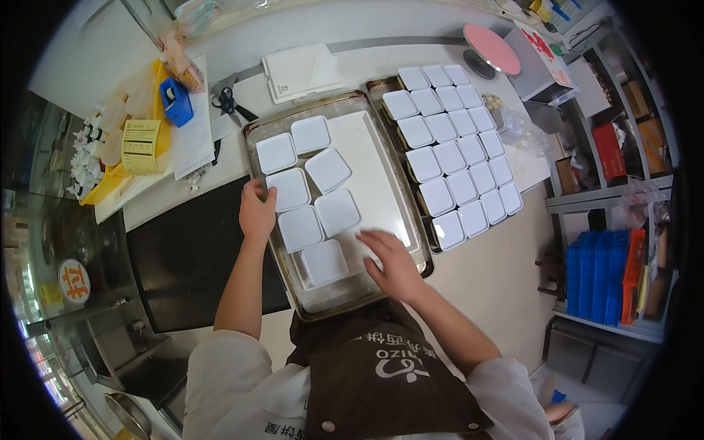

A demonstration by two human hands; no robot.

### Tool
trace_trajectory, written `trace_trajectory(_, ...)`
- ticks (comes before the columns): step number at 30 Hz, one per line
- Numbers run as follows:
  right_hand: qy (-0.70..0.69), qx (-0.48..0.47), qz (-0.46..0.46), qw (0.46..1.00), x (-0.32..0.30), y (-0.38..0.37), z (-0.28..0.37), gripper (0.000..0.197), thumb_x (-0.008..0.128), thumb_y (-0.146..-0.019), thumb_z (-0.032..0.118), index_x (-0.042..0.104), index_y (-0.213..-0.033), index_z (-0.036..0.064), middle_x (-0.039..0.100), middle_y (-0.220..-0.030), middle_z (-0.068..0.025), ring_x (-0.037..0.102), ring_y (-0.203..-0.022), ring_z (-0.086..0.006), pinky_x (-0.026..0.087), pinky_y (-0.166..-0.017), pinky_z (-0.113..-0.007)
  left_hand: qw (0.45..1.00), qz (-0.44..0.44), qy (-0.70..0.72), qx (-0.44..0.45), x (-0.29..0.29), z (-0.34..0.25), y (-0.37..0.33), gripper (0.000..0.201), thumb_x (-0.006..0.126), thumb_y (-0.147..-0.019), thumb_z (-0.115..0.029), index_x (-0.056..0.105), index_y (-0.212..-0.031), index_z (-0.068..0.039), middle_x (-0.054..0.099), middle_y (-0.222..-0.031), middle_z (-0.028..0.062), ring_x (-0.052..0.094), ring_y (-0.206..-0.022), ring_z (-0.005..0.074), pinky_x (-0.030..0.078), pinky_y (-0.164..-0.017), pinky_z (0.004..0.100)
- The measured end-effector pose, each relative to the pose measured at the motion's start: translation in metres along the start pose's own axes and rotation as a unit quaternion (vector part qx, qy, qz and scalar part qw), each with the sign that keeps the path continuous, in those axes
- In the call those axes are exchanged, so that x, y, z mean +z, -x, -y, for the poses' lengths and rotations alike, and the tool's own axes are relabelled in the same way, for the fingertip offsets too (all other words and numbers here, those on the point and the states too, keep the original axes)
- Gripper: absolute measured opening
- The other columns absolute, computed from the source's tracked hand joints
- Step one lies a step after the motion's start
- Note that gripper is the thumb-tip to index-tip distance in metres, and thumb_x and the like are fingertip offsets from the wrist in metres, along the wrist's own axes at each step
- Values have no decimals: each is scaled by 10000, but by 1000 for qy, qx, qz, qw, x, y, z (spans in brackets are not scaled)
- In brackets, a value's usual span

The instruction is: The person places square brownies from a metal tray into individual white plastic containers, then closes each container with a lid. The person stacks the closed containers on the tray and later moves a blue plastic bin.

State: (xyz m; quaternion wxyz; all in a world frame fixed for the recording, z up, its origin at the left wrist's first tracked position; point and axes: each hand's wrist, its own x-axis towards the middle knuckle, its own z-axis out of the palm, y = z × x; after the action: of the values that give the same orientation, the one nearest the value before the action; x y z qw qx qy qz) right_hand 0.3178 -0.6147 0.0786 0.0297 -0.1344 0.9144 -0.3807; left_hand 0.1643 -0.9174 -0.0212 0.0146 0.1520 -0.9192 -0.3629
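A metal baking tray [353, 293] lies in front of me, its near end close to my apron. Several white square lidded boxes [328, 170] stand in its left part, in two uneven columns. My left hand [257, 213] is at the tray's left rim, thumb and fingers apart, beside the middle-left box [288, 190]. Whether its fingertips touch the box or only the rim, I cannot tell. Over the tray's right part hovers my right hand [392, 265], fingers loosely spread and holding nothing. Its fingertips are close to another white box [338, 212] but apart from it.
Right of the tray, a second tray [381, 89] holds rows of similar white boxes [449, 160]. Behind lie a white board [301, 71] and black-handled scissors [229, 100]. A blue tape dispenser [176, 103] sits back left; a pink turntable [491, 49] stands back right.
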Motion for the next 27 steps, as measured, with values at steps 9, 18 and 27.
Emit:
trace_trajectory(9,208,-100,89,969,112,-144,-25,774,564,-1049,473,323,-1639,33,258,-1739,-154,233,-1609,-318,207,-1306,-476,996,33,-77,-20,-7,-10,13,238,667,-991,-338,659,-1012,-101,764,-934,119,736,-904,365,566,-767,476)
trace_trajectory(18,228,-97,159,956,108,-145,-18,741,535,-1056,464,374,-1607,-5,315,-1713,-164,250,-1604,-312,194,-1311,-479,999,22,-23,-14,2,-6,16,268,673,-990,-293,635,-1160,-89,752,-928,120,735,-896,361,565,-780,475)
trace_trajectory(27,276,-110,103,949,103,-185,-45,669,496,-1078,384,333,-1647,73,274,-1741,-111,238,-1612,-287,179,-1316,-482,997,29,70,-31,4,-2,6,270,698,-991,-257,643,-1147,-43,724,-884,124,712,-827,291,555,-768,410)
